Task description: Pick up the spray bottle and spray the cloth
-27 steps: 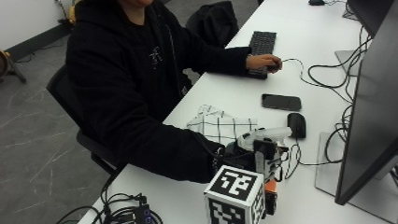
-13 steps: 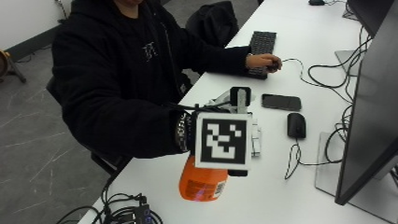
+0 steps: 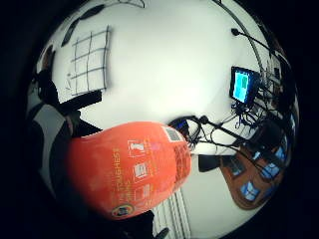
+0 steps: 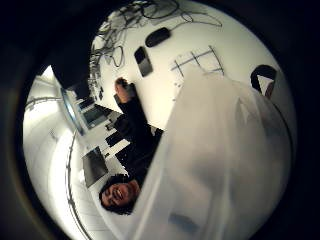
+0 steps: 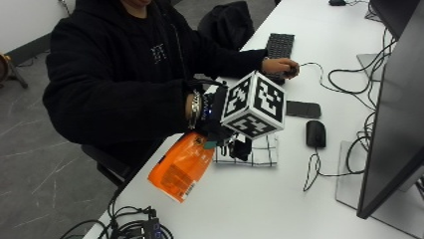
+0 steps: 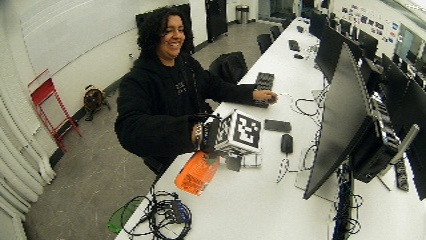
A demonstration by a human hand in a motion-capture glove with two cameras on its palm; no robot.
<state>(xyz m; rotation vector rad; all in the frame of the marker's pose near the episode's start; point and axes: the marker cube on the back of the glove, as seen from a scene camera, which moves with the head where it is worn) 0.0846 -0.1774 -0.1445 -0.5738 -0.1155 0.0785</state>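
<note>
- White table (image 5: 278,199): it runs away from me, with a monitor (image 5: 397,109) along the right edge and a keyboard (image 5: 279,46) at the far end by the bare hand (image 5: 281,65).
- Orange spray bottle (image 5: 182,167): it's up off the table, tilted, its base swung out toward the near left and its head up under the gloved right hand (image 5: 215,124). The little-finger palm view has the orange body (image 3: 129,169) filling the frame, so it sits close against the palm.
- Cloth (image 5: 255,152): white with a dark grid, flat on the table just right of the bottle, partly under the hand. A phone (image 5: 303,108) and mouse (image 5: 315,133) lie beyond it.
- The grip: I reckon the hand is clamped on the bottle's neck, since the bottle hangs from it, though I can't see the fingers themselves.
- Doing it well: I'd swing the nozzle toward the cloth, keep it aimed away from the phone and mouse, then squeeze the trigger.
- Hard to make out: nozzle, trigger and fingers are all hidden, and the thumb-side palm view is mostly pale blur.
</note>
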